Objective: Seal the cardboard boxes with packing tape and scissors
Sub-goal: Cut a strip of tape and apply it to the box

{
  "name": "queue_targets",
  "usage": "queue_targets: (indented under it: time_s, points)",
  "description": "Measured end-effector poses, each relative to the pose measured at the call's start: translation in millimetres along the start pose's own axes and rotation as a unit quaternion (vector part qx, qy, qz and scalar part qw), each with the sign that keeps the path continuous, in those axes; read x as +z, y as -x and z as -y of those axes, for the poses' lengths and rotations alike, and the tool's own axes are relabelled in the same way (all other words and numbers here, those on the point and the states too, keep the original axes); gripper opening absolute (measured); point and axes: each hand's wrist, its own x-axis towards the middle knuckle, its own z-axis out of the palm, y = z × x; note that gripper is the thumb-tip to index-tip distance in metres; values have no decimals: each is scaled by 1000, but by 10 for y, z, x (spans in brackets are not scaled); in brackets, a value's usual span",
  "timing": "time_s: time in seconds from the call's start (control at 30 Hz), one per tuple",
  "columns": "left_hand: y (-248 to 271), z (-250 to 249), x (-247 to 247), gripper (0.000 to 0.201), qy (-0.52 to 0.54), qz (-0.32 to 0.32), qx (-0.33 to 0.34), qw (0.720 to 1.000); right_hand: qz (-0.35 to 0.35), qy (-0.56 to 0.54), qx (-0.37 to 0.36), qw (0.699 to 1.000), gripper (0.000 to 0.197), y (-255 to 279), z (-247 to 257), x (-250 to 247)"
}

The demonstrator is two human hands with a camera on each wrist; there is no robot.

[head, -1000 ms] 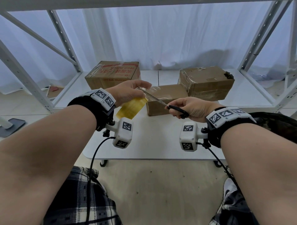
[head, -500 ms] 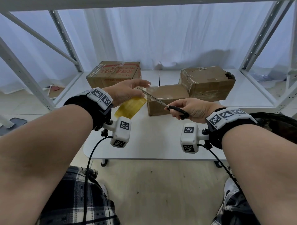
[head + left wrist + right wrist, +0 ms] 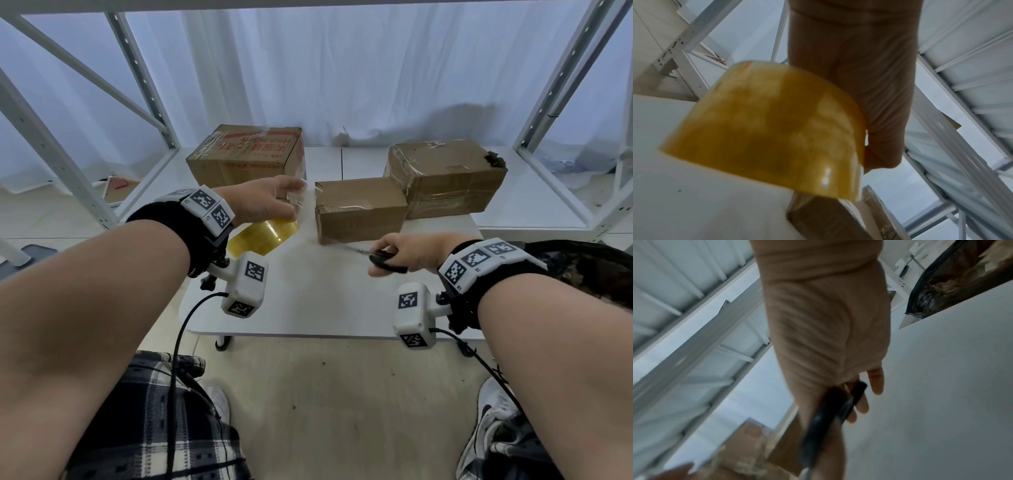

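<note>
My left hand (image 3: pixel 270 202) holds the yellow roll of packing tape (image 3: pixel 262 234) above the white table (image 3: pixel 325 301); the roll (image 3: pixel 772 133) fills the left wrist view. A short clear end of tape (image 3: pixel 297 197) hangs from its fingers. My right hand (image 3: pixel 407 253) grips the black-handled scissors (image 3: pixel 385 258) low over the table, blades pointing left toward the small cardboard box (image 3: pixel 359 207). In the right wrist view the scissors (image 3: pixel 826 415) are blurred. A printed box (image 3: pixel 246 154) stands at the back left and a taped box (image 3: pixel 445 174) at the back right.
White metal rack posts (image 3: pixel 68 161) rise on both sides, with a white curtain behind. A dark bag (image 3: pixel 582 260) lies at the right, past my right wrist. My legs in checked cloth and my shoes are below the table's front edge.
My right hand has dropped with the scissors from the tape strip down to near the table. The strip that ran from the roll to the small box is no longer stretched between them.
</note>
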Motion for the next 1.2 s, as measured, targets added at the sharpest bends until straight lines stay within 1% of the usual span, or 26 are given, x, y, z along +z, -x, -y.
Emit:
queue_targets:
  time_s: [0.03,0.07,0.1,0.13,0.2,0.23,0.27,0.3,0.33,0.37,0.4,0.43,0.47,0.5,0.53,0.57,0.63,0.7,0.8,0.9,0.97,1.0,1.07,1.13,1.2]
  points:
    - [13,11,18,67,-13,5,-5,1000,-15,81,21,996,70,-23,-38,21]
    - [23,17,45,67,-20,13,-9,1000,-36,159,38,986,70,-39,-70,52]
    - [29,19,73,66,-28,22,-10,999,-57,208,54,975,69,-63,-94,79]
    - [29,22,101,66,-38,29,-8,999,-69,230,67,968,68,-80,-107,104]
    - [21,21,144,65,-62,39,-5,997,-68,250,86,962,64,-124,-105,142]
    - [16,16,162,65,-73,42,-3,996,-68,258,89,959,58,-144,-99,145]
    - [12,13,180,65,-84,44,-1,995,-84,269,82,956,52,-159,-84,144]
    - [7,13,195,65,-94,49,3,994,-124,272,66,952,47,-176,-61,141]
    - [-5,17,210,65,-103,55,7,993,-184,252,34,949,46,-189,-19,132]
    - [-16,21,225,64,-110,62,15,992,-249,195,-18,948,48,-210,26,127]
    - [-29,27,240,63,-114,69,23,991,-295,117,-80,945,54,-226,95,128]
    - [-44,36,254,62,-115,77,27,990,-309,45,-132,941,62,-242,189,138]
    - [-62,43,264,63,-112,82,30,990,-301,-5,-164,939,70,-257,293,157]
    - [-77,47,272,64,-107,85,30,990,-285,-35,-176,942,76,-290,378,187]
    - [-87,44,284,65,-103,87,32,990,-269,-51,-175,946,78,-322,438,222]
    - [-101,46,294,66,-101,90,35,990,-261,-66,-172,948,75,-365,468,253]
    - [-126,55,313,67,-102,96,37,989,-262,-92,-173,945,59,-435,466,294]
    - [-131,66,322,67,-108,99,38,988,-273,-96,-181,940,44,-462,453,308]
    - [-142,100,316,68,-117,92,35,988,-310,-79,-185,929,31,-479,434,305]
    - [-155,133,295,70,-131,92,27,987,-347,-55,-191,917,14,-506,415,284]
    - [-162,151,282,71,-153,99,26,983,-354,-60,-198,912,6,-521,416,257]
    - [-166,163,283,72,-171,100,27,980,-354,-55,-200,912,5,-523,426,244]
    - [-192,188,308,71,-223,83,24,971,-350,-28,-204,914,7,-521,464,213]
    - [-265,252,377,71,-275,42,25,960,-353,6,-210,912,8,-508,518,149]
    - [-352,356,447,70,-301,-8,25,953,-362,32,-206,908,9,-498,556,38]
